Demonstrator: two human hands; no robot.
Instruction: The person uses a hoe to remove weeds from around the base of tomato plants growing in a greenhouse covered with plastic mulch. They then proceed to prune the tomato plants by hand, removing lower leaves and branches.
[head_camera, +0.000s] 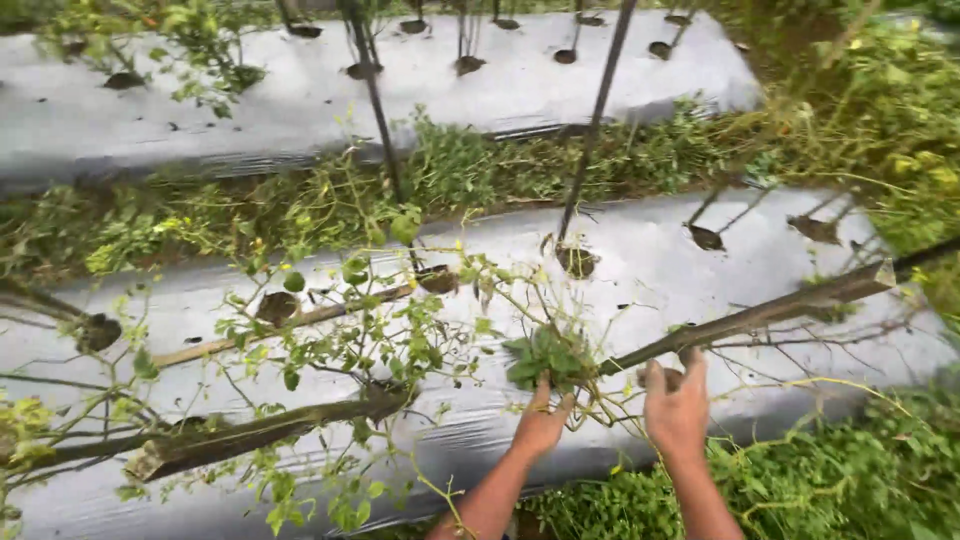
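My left hand (540, 422) is closed around a clump of green leaves (545, 357) at the base of a sprawling tomato vine (380, 330) lying over a raised bed covered in silver plastic mulch (640, 270). Small green tomatoes (354, 270) hang on the vine. My right hand (676, 405) grips the lower end of a dark wooden stake (760, 315) that slants up to the right across the bed. Thin yellowish stems run between both hands.
Another wooden stake (260, 432) lies at the lower left, and a thinner stick (290, 325) rests above it. Two thin upright poles (595, 120) stand from planting holes. A second mulched bed (300, 90) lies behind a weedy furrow (480, 170). Dense weeds (860, 480) fill the lower right.
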